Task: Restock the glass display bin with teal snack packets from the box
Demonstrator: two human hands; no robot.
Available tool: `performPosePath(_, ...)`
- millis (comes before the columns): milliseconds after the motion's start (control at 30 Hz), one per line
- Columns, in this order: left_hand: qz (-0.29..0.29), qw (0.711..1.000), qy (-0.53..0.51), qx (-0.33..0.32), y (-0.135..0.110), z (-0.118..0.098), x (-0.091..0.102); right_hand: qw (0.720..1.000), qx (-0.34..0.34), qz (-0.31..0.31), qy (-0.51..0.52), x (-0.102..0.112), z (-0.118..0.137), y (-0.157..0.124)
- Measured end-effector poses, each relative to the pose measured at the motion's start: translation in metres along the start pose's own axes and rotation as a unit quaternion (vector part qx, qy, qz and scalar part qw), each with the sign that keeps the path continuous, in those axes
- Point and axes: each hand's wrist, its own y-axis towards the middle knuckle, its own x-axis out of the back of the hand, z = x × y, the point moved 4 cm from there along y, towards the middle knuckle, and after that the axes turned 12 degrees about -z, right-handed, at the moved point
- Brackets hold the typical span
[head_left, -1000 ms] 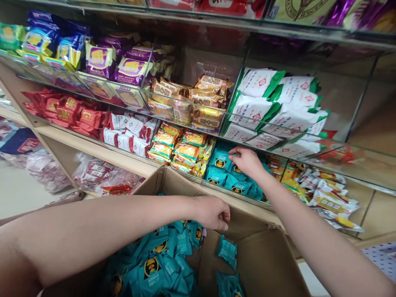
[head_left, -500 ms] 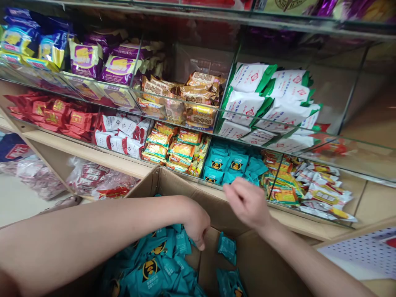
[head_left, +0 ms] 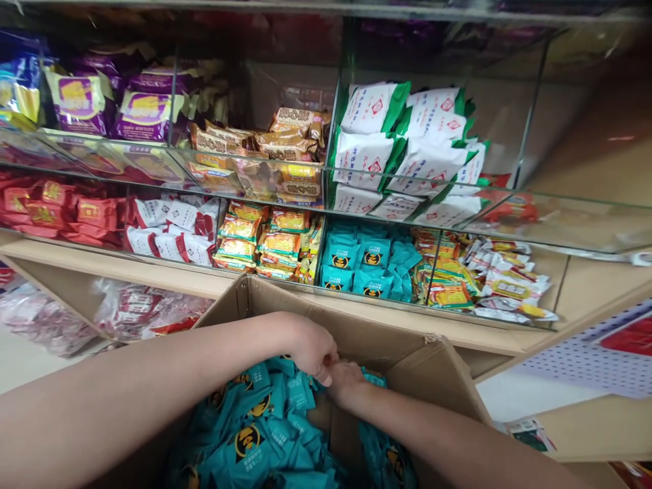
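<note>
My left hand [head_left: 312, 350] is closed, knuckles up, over the inside of an open cardboard box [head_left: 285, 302]. Right against its fingertips is my right hand [head_left: 347, 384], its fingers bunched together. What either hand grips, if anything, is hidden. Below the hands lies a heap of teal snack packets [head_left: 255, 435] with black and yellow round emblems. More teal packets [head_left: 384, 455] lie in the box's right side, partly behind my right forearm. On the lower shelf, beyond the box, teal packets [head_left: 374, 255] of the same look are stacked in a glass-fronted compartment.
Yellow-orange packets [head_left: 280, 241] and red packets [head_left: 56, 207] fill compartments to the left. White-and-green packets [head_left: 402, 146] stand on the shelf above, behind a glass lip [head_left: 407, 187]. A white perforated panel [head_left: 585, 367] is at the right. Bagged goods [head_left: 142, 305] sit underneath, left.
My right hand has come down and left from in front of the teal shelf compartment to meet my left hand over the box. The view has swung rightward.
</note>
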Motion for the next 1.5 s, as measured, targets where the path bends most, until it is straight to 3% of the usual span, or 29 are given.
performPosePath(200, 0.013, 1.000, 0.016, -0.020, 0.006, 0.005, 0.002, 0.998, -0.001, -0.039, -0.053, -0.011, 0.007, -0.003)
performPosePath(467, 0.014, 0.998, -0.040, -0.037, 0.006, 0.006, 0.006, 0.998, 0.044, -0.027, -0.036, 0.001, 0.006, -0.005)
performPosePath(667, -0.001, 0.999, -0.017, -0.030, 0.000, 0.008, 0.015, 0.999, 0.019, -0.006, -0.031, 0.006, 0.001, 0.002)
performPosePath(833, 0.000, 1.000, -0.005, -0.018, -0.001, 0.008, 0.020, 0.999, -0.014, 0.023, -0.036, -0.004, -0.001, 0.002)
performPosePath(1100, 0.014, 0.999, 0.027, -0.012, -0.001, 0.006, 0.014, 1.000, -0.016, -0.001, -0.012, -0.014, 0.007, -0.003)
performPosePath(1367, 0.015, 1.000, 0.017, -0.009, -0.002, 0.004, 0.013, 0.996, -0.084, -0.016, -0.007, 0.000, 0.005, -0.007)
performPosePath(1500, 0.002, 1.000, 0.018, -0.002, -0.004, 0.005, 0.018, 0.998, -0.055, 0.027, -0.027, 0.018, 0.006, -0.012)
